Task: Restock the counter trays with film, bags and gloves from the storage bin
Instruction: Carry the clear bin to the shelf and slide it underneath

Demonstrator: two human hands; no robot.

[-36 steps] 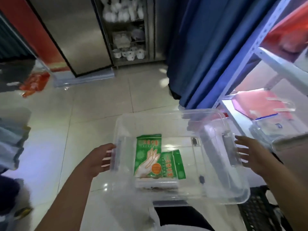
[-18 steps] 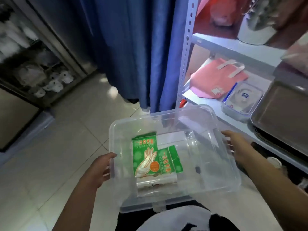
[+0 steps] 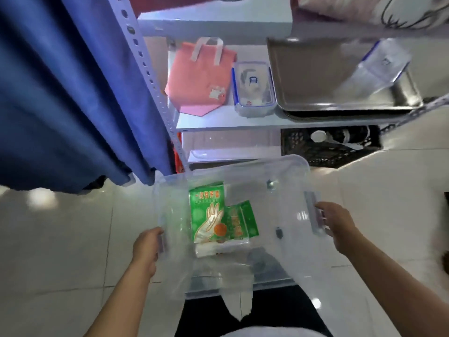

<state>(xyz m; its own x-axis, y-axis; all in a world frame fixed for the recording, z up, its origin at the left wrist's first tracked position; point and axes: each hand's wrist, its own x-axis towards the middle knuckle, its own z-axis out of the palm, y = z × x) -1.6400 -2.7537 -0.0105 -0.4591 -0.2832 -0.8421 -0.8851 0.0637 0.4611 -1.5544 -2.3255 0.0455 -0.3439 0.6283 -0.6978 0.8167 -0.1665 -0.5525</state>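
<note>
I hold a clear plastic storage bin (image 3: 286,171) level in front of my body, above the tiled floor. My left hand (image 3: 147,249) grips its left handle and my right hand (image 3: 336,224) grips its right handle. Inside the bin lie two green glove packets (image 3: 209,215), one overlapping the other, on top of a clear flat pack (image 3: 218,249). The rest of the bin's bottom is bare. A steel tray (image 3: 315,76) sits on the shelf right ahead, with a clear lidded box (image 3: 381,66) leaning in it.
A white metal shelf rack (image 3: 218,122) stands directly ahead, holding a pink bag (image 3: 196,81) and a small clear blue-clipped container (image 3: 254,88). A blue curtain (image 3: 73,93) hangs at left. A black crate (image 3: 328,147) sits under the shelf.
I have turned right with the bin in both hands, from the floor and steel cabinet toward the shelf rack, which now fills the view ahead. Both grips stayed the same.
</note>
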